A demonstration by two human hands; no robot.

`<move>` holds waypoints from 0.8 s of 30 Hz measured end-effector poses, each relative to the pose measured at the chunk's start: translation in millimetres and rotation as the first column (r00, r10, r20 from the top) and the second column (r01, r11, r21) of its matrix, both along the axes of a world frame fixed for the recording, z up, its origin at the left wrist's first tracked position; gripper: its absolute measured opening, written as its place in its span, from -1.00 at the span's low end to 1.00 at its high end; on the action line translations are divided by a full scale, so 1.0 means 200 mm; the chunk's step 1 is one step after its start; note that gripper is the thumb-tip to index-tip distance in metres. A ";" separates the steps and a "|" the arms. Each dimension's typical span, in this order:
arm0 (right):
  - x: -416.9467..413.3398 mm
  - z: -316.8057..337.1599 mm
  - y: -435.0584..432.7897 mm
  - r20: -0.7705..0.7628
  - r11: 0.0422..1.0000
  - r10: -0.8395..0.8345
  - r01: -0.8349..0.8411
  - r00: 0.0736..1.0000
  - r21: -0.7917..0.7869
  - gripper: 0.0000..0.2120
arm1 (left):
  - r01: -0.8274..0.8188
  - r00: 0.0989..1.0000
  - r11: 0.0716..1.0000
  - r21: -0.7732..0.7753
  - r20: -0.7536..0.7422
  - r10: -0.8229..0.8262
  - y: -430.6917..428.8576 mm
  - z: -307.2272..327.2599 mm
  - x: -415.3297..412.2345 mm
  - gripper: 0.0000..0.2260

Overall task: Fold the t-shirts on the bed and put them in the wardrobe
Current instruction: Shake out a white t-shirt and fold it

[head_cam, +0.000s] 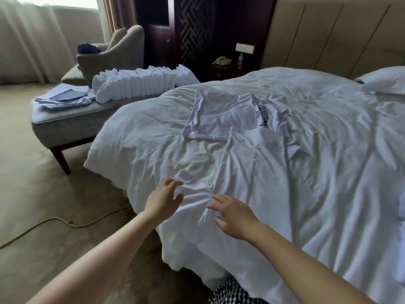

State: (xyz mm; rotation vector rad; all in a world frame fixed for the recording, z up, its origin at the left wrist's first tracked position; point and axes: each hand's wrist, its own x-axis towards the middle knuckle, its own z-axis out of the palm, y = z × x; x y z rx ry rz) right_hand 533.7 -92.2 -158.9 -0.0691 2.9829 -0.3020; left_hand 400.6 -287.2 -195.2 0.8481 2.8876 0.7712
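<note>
A white t-shirt [252,163] lies spread on the bed's white duvet [328,194], its near sleeve bunched by the bed's edge. My left hand [163,199] pinches that sleeve's fabric between thumb and fingers. My right hand [232,216] hovers flat over the shirt's near side, fingers spread and relaxed. Behind it lies a second white t-shirt [230,115] with dark printed lettering, partly folded. A dark wooden wardrobe [160,29] stands at the back.
A grey bench [65,123] at the bed's foot carries a row of folded white t-shirts [140,83] and papers [63,97]. An armchair [114,53] stands behind it. A yellow cable [65,222] runs over the carpet. A nightstand has a phone [221,61] and a bottle [240,60].
</note>
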 end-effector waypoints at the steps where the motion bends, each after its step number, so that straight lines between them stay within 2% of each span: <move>1: -0.01 -0.02 -0.01 0.034 1.000 -0.004 0.004 0.999 0.017 -0.56 | -0.011 1.000 1.000 -0.018 0.026 0.011 -0.02 -0.02 0.00 -0.63; 5: -0.04 -0.09 -0.03 0.170 0.995 0.003 -0.020 0.985 0.097 -0.53 | -0.013 0.994 0.996 -0.089 0.104 0.023 -0.04 -0.07 -0.01 -0.57; 8: -0.07 -0.12 -0.02 0.218 0.988 0.025 -0.057 0.976 0.143 -0.50 | -0.011 0.989 0.996 -0.094 0.145 0.025 -0.04 -0.11 -0.04 -0.51; 12: -0.09 -0.15 0.00 0.213 0.980 0.059 -0.097 0.975 0.173 -0.47 | -0.052 0.977 0.997 -0.052 0.205 0.062 -0.01 -0.14 -0.08 -0.40; 20: -0.09 -0.19 0.02 0.189 0.982 0.062 -0.094 0.980 0.162 -0.47 | -0.159 0.955 0.987 0.029 0.259 0.146 0.06 -0.20 -0.15 -0.35; 24: -0.09 -0.20 0.02 0.199 0.983 0.063 -0.095 0.978 0.157 -0.47 | -0.264 0.909 0.964 0.026 0.342 0.239 0.07 -0.21 -0.19 -0.41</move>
